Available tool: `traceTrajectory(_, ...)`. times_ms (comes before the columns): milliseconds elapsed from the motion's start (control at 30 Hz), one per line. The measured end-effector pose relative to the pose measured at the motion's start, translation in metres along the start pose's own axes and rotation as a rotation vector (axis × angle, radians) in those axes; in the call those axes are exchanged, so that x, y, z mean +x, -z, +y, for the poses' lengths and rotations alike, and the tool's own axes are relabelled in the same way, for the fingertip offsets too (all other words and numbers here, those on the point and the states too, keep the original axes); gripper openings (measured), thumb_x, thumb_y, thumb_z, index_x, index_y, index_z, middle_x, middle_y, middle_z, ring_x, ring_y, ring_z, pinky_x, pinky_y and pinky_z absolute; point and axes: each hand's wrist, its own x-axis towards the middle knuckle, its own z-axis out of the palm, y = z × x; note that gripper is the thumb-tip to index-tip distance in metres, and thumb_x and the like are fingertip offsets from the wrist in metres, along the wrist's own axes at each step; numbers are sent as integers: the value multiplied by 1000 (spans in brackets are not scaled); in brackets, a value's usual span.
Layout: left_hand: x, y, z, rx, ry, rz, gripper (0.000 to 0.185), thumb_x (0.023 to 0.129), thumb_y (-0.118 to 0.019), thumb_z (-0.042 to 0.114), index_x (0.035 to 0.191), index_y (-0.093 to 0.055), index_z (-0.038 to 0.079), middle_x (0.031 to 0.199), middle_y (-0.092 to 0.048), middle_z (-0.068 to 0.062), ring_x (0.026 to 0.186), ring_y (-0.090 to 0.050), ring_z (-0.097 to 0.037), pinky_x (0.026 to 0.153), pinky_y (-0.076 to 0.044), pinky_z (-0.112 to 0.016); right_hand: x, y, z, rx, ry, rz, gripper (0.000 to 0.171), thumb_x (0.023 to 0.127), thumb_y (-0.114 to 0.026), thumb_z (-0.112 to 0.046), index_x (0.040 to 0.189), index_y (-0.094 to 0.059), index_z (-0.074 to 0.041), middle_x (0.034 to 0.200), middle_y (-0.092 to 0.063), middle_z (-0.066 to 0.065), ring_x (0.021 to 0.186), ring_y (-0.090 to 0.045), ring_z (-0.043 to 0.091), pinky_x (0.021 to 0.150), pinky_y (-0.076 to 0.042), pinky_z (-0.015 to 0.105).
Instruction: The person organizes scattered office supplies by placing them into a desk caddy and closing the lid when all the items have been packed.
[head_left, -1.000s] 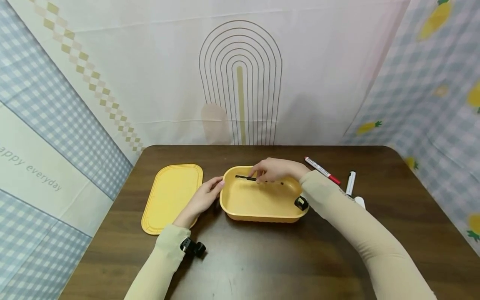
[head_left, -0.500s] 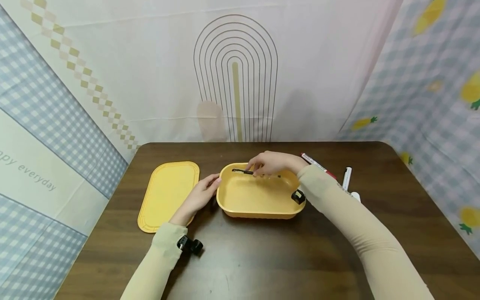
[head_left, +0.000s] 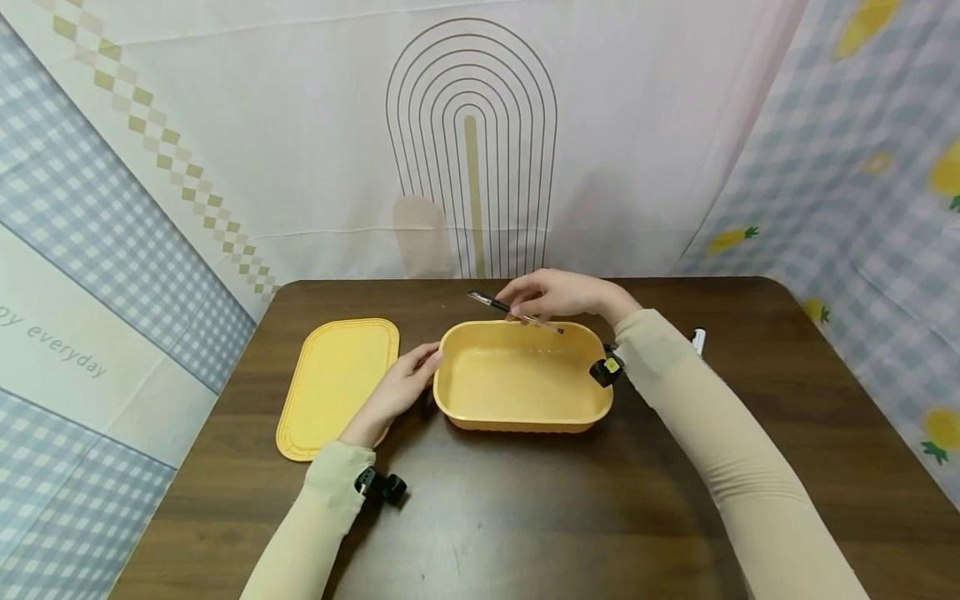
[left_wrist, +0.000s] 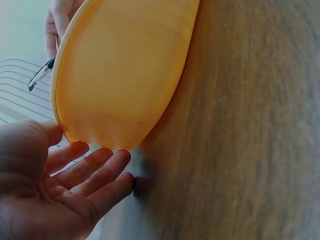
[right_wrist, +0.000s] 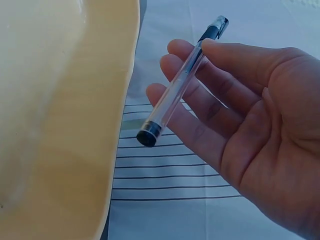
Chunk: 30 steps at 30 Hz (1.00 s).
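Cloth walls with blue checks, pineapples and a big arch drawing stand around a dark brown wooden surface. Near the left edge of the surface lies a flat yellow lid. Just to its right is the left hand. Its grip is wide, with the fingers straight and loose, and the fingertips touch the left end of a yellow tub. The tub sits in the middle of the surface, a bit closer to the far edge. Over the far rim of the tub is the right hand. Its grip is narrow, and it pinches a clear pen with a black tip between the thumb and the fingers. The pen is up in the air above the far rim and slants down to the right. It does not touch the tub. Past the right sleeve, near the right edge, a small white thing peeks out. It may be a marker, but most of it is hidden.
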Motion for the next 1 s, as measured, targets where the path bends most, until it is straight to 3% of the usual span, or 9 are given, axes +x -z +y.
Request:
traceTrajectory(300, 0, -2, 4, 23, -11, 4, 47, 108, -49, 30, 145, -50, 1, 136, -60, -18, 121, -61, -26, 99, -52, -39, -3, 1, -1, -34, -15, -18, 40, 104, -59, -15, 143, -55, -7, 124, -68, 16, 103, -65, 37, 83, -58, 40)
traceTrajectory(633, -5, -2, 0, 8, -20, -6, 51, 108, -50, 32, 146, -49, 0, 139, -58, -19, 123, -59, -27, 98, -53, -37, 9, -17, 8, -180, 19, -110, 33, 99, -66, -12, 131, -67, -7, 110, -74, 5, 88, -68, 18, 74, -57, 33)
traceTrajectory(767, -11, -3, -3, 22, 7, 1, 49, 108, -49, 30, 146, -49, 0, 139, -58, -19, 122, -60, -27, 98, -53, -38, 12, -23, 9, -184, 12, -135, 37, 99, -65, -12, 136, -64, -6, 116, -73, 7, 99, -69, 19, 80, -58, 33)
traceTrajectory(1000, -5, -2, 0, 36, -16, 13, 48, 109, -48, 28, 146, -48, -3, 139, -57, -22, 123, -59, -30, 99, -52, -41, 0, 0, 5, -101, -21, -23, 39, 101, -63, -13, 140, -60, -8, 125, -69, 14, 112, -66, 26, 90, -57, 43)
